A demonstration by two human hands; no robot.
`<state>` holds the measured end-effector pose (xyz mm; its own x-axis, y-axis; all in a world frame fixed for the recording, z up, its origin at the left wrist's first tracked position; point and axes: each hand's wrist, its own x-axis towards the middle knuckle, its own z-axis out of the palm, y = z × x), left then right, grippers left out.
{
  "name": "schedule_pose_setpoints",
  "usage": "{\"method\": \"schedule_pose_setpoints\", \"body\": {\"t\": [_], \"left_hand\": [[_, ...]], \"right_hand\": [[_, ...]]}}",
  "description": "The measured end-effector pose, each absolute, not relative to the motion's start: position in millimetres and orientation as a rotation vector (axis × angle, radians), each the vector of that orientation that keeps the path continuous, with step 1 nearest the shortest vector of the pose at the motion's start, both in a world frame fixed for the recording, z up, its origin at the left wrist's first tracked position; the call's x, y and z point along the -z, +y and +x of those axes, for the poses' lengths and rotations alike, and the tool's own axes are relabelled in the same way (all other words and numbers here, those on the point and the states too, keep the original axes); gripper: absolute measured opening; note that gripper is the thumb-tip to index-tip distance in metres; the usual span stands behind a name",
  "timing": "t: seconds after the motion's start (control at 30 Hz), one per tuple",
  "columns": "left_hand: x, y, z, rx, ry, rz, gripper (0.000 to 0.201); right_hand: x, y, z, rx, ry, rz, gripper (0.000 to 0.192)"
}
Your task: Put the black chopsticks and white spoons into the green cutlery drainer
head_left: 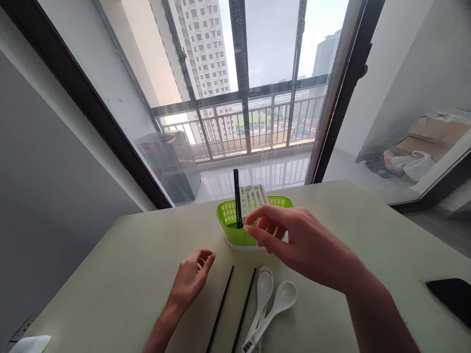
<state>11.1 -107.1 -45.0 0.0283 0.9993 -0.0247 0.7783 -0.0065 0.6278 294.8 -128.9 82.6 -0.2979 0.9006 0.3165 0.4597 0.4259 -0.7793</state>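
A green oval basket with a white base stands on the table, and a white slotted divider rises from it. Black chopsticks stand upright in its left part. My right hand is in front of the basket, just right of these chopsticks, thumb and index finger loosely bent with nothing visible between them. Left of the basket, my left hand hovers low over the table, empty, its fingers loosely curled. Two loose black chopsticks lie between my hands. Beside them lie several white spoons, partly overlapping.
The pale table reaches to a large window. A black object lies at the right edge, and a white item shows at the lower left corner. Beyond the glass are a grey cabinet, a railing and cardboard boxes.
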Motion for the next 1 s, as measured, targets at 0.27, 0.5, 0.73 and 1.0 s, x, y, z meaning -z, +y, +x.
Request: {"method": "schedule_pose_setpoints", "body": {"t": [0.27, 0.5, 0.73, 1.0], "left_hand": [[84.3, -204.7, 25.9, -0.290, 1.906, 2.181, 0.045], [96.1, -223.3, 36.0, -0.145, 2.130, 2.468, 0.040], [82.1, -214.7, 39.7, -0.105, 2.122, 2.411, 0.026], [61.5, -198.9, 36.8, -0.178, 1.999, 2.269, 0.024]], "right_hand": [[-80.5, -129.0, 292.2, -0.719, -1.943, -1.159, 0.013], [-80.7, -131.2, 291.9, -0.720, -1.956, -1.164, 0.012], [-82.1, -132.0, 293.4, -0.715, -1.966, -1.159, 0.013], [-81.2, -131.2, 292.8, -0.720, -1.986, -1.149, 0.014]]}}
